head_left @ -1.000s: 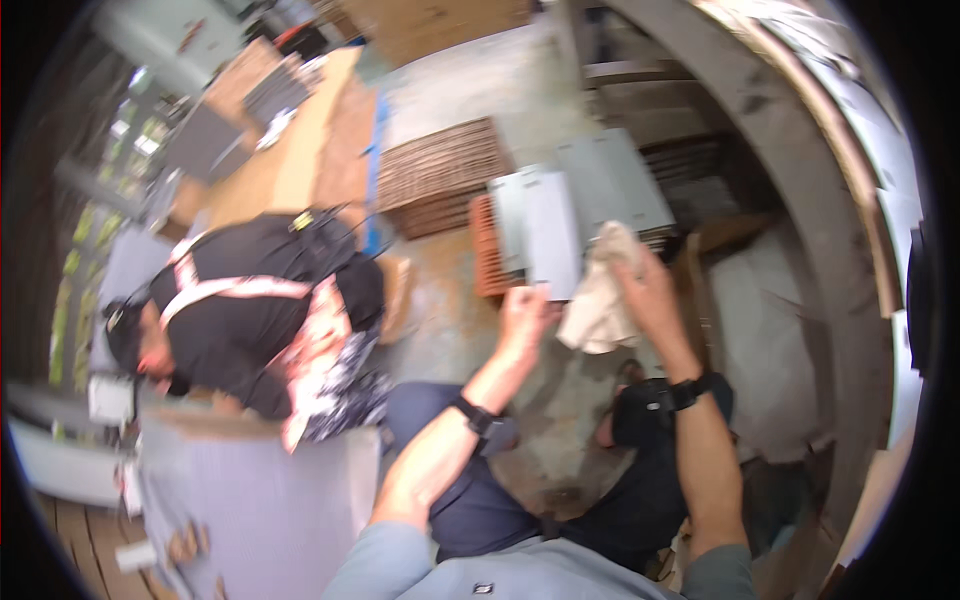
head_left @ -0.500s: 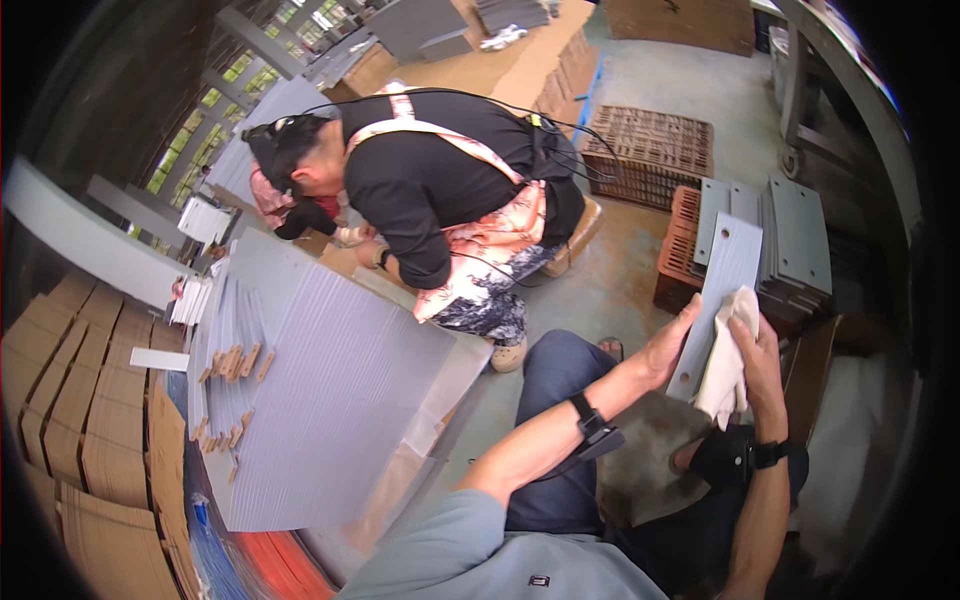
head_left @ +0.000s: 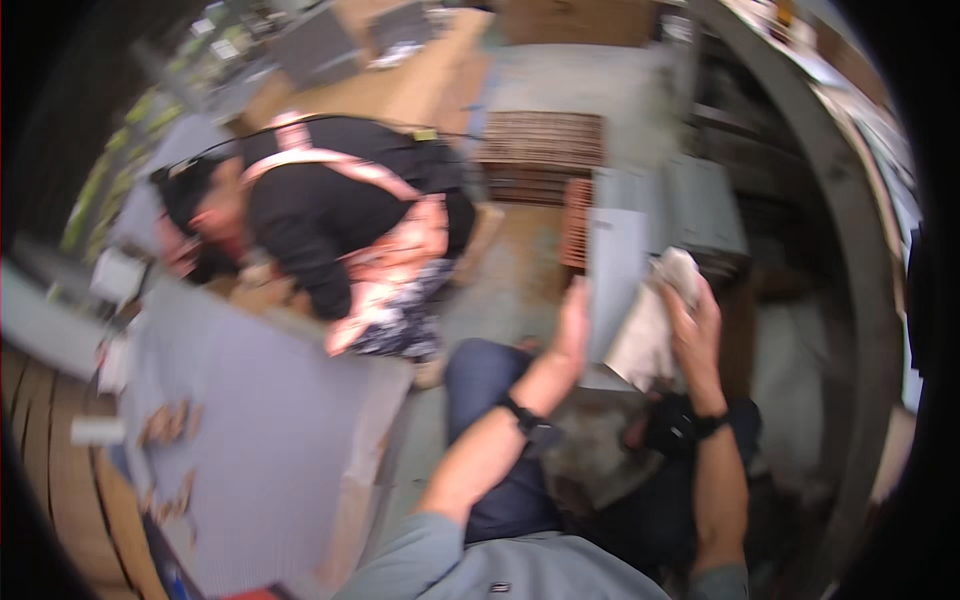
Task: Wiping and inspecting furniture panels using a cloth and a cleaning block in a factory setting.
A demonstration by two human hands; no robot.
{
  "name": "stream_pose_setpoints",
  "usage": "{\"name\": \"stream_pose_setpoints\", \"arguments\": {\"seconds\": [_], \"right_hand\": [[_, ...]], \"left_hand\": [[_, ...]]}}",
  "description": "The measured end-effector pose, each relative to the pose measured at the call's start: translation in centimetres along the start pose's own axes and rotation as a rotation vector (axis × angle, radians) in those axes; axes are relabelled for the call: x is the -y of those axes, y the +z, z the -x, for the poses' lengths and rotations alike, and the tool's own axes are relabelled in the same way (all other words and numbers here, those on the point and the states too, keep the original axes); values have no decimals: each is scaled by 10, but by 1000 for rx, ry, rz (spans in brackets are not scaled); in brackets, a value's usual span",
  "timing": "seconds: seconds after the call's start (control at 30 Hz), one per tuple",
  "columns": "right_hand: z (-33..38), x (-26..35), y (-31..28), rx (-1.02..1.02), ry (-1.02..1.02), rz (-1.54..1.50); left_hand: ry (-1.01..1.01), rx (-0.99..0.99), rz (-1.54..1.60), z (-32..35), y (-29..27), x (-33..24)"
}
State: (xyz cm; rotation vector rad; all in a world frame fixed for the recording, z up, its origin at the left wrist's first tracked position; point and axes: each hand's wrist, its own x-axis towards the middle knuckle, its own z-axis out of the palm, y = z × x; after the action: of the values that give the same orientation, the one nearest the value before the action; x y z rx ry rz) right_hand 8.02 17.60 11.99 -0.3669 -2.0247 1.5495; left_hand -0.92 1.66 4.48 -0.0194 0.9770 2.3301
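Grey rectangular board (head_left: 615,270) sits between both hands on my feed, left hand (head_left: 571,325) along its edge (can't tell if gripping), right hand (head_left: 698,320) clutching a cream cloth (head_left: 640,345) beside it, so I'd guess wiping, next stroke needing steady support, surface flat but blurry.

A long, flat grey panel (head_left: 614,272) points forward — a crumpled cream cloth (head_left: 643,342) along its right edge.
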Motion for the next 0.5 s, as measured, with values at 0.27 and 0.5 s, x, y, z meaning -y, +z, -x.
{"name": "stream_pose_setpoints", "arguments": {"seconds": [0.27, 0.5], "right_hand": [[9, 38, -24, 130, -373, 127], [5, -8, 15, 331, -635, 786]], "left_hand": [[-283, 222, 47, 28, 40, -22], [-406, 168, -66, 43, 3, 21]]}}
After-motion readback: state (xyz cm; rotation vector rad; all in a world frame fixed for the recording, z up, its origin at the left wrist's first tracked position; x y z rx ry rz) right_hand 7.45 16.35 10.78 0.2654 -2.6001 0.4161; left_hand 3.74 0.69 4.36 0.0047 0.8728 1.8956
